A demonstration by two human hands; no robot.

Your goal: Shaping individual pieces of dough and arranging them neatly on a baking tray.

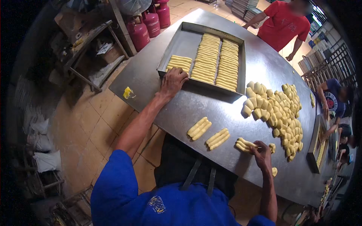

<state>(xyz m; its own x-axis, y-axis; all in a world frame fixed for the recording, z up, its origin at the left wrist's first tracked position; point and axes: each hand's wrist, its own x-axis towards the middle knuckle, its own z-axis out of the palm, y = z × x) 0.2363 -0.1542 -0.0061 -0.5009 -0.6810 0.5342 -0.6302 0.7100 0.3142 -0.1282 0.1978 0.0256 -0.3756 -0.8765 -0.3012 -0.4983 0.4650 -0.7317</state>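
I see bare table (pixel 166 118) mid-frame below the tray (pixel 184 44); the left hand (pixel 174 80) curls over its corner, hold unclear. Lower right, the right hand (pixel 261 152) pinches dough strips (pixel 243 144), nearly closed.

The left hand (pixel 174 80) was on the near edge of a big tray (pixel 181 47) of dough sticks (pixel 205 58). The right hand (pixel 261 151) seemed to pinch other sticks (pixel 243 144) on the table (pixel 169 119).

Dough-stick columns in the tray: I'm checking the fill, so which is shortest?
The leftmost column, nearest the left hand; the other two columns are much longer.
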